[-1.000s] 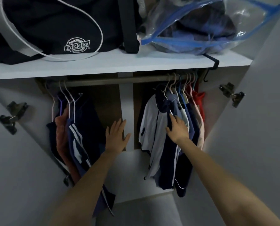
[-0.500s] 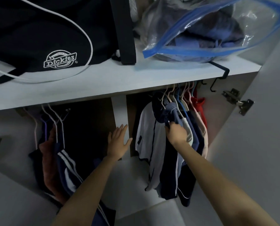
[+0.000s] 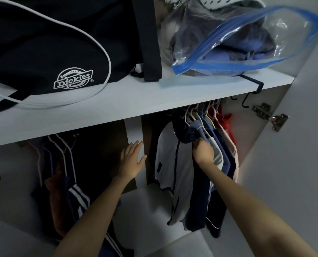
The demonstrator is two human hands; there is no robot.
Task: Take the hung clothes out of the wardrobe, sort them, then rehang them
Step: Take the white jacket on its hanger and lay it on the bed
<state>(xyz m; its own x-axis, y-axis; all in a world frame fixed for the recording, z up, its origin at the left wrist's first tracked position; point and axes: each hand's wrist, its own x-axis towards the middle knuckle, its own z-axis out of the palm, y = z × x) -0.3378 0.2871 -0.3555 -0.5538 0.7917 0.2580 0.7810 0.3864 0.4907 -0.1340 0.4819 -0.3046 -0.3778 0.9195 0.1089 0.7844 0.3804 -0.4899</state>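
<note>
The right hand (image 3: 202,151) is closed round a bunch of cloth near the collar of a navy garment (image 3: 189,132), fingers curled into the fabric. This garment hangs in the right compartment of the wardrobe, 1 of a tight pack of shirts (image 3: 173,173) on thin hangers (image 3: 197,115) just under the shelf (image 3: 117,108). The left hand (image 3: 132,160) is flat w/ fingers straight and a bit spread, at the white divider (image 3: 135,130); I cannot tell if it touches. A 2nd group of clothes (image 3: 67,182) hangs in the left compartment, not taken yet.

Risks, in my judgement:
- The grip is on cloth, not on the hanger, so a pull may slide the garment off and leave the hanger up there.
- The hangers are packed close, so a sideways pull may drag the neighbours or tangle the hooks.
- The rail is hidden behind the shelf edge, so the hook must be lifted w/o seeing it.
- The black hook (image 3: 247,97) on the shelf edge is near and could catch a sleeve.
</note>
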